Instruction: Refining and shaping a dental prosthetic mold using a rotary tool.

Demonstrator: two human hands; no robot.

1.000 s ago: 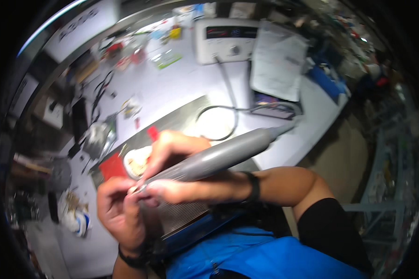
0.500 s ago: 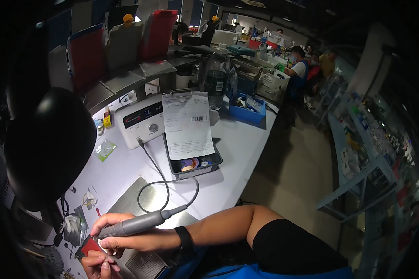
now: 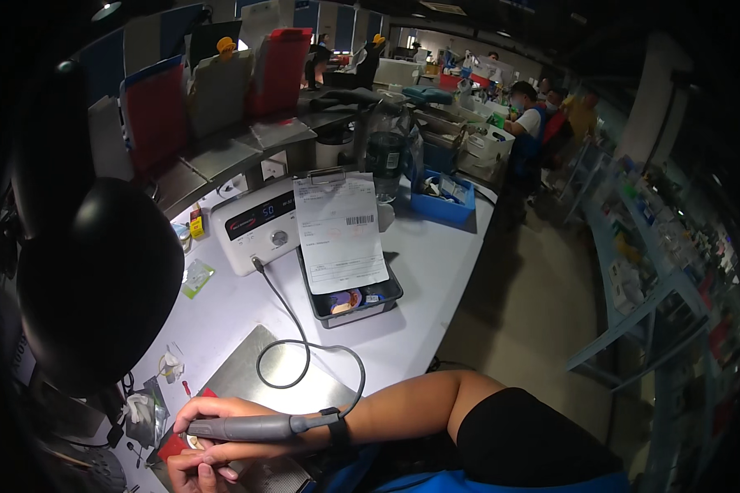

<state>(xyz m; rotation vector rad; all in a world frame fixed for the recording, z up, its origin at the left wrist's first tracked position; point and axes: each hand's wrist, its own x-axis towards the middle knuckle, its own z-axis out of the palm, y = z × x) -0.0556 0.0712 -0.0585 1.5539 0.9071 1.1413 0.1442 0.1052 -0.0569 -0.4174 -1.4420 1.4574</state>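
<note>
My right hand (image 3: 263, 451) is closed around a grey rotary handpiece (image 3: 242, 428), held almost level with its working end toward the left. A grey cable (image 3: 302, 341) loops from it back to a white control box (image 3: 255, 238) with a dial and a lit display. My left hand (image 3: 196, 475) touches the right at the lower edge, its fingers pinched together; what they hold is hidden. A small pale round piece (image 3: 192, 441) shows between the hands, beside a red pad (image 3: 171, 449). Under the cable lies a metal plate (image 3: 251, 366).
A black lamp head (image 3: 99, 283) looms at the left. Behind the hands stands a black tray (image 3: 358, 312) with a paper sheet (image 3: 341, 238) above it. Farther back are a large bottle (image 3: 384, 156) and a blue bin (image 3: 444, 205). Shelving (image 3: 633, 320) lines the right; people sit beyond.
The handpiece has tilted from slanting to nearly level, and its cable end now lies by my right wrist. Both hands stay together. The whole view has shifted slightly.
</note>
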